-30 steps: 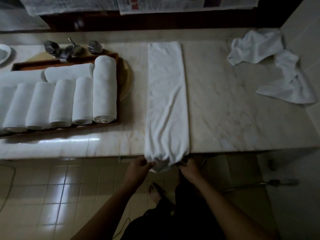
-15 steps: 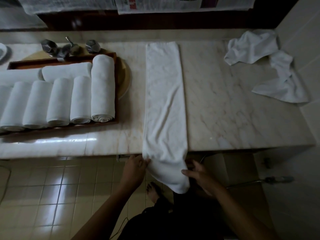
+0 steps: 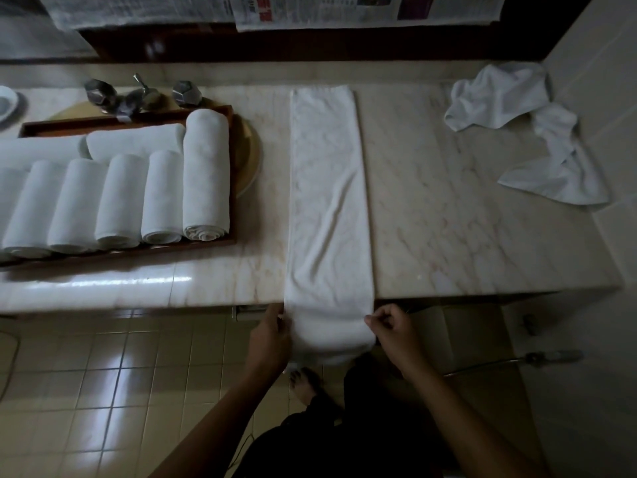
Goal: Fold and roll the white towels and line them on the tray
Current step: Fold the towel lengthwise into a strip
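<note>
A long white towel (image 3: 327, 188), folded into a narrow strip, lies across the marble counter (image 3: 448, 219) and hangs over its front edge. My left hand (image 3: 272, 336) pinches the hanging end on its left side, and my right hand (image 3: 393, 327) pinches its right side, both just below the counter edge. A wooden tray (image 3: 233, 215) at the left holds several rolled white towels (image 3: 206, 174) side by side, with more rolls laid crosswise behind them.
A crumpled white towel (image 3: 517, 108) lies at the counter's far right corner by the wall. Metal tap handles (image 3: 138, 94) and a round yellow basin (image 3: 250, 150) sit behind and under the tray. A tiled floor lies below, with my bare foot (image 3: 305, 384) under the towel's end.
The hanging end of the towel, bunched up a second ago and then dropped loose, is now held spread flat between my two hands at its side edges.
</note>
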`<control>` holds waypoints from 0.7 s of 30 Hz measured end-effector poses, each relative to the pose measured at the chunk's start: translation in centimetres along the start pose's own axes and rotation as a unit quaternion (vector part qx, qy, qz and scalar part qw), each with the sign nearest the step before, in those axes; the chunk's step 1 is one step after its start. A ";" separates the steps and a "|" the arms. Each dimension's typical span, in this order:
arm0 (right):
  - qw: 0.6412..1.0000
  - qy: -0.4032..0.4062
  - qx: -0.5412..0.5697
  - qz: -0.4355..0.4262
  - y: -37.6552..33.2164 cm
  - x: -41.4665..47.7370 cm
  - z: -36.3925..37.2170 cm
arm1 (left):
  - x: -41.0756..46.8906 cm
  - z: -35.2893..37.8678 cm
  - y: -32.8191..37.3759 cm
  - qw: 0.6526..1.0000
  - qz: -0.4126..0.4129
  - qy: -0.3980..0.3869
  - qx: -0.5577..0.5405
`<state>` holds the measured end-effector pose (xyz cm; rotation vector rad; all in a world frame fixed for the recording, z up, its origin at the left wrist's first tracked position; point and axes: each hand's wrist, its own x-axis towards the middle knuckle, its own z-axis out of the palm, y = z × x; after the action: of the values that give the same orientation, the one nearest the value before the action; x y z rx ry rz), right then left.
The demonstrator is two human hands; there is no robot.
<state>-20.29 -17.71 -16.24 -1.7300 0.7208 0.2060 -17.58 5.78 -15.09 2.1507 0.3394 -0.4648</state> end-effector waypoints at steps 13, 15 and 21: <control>0.855 0.011 -0.413 -0.313 -5.3 3.3 3.9 | 4.1 0.4 5.9 0.922 0.294 0.014 0.251; 0.819 -0.003 -0.479 -0.316 -5.2 5.3 4.1 | 6.5 0.1 5.1 0.891 0.297 -0.024 0.343; 0.825 0.103 -0.503 -0.237 -6.5 9.3 2.0 | 11.1 -2.1 5.0 0.903 0.229 0.050 0.361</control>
<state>-8.79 -18.38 -16.06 -2.9271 0.2807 0.0371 -5.25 5.36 -15.31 2.8675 -0.3518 -0.2174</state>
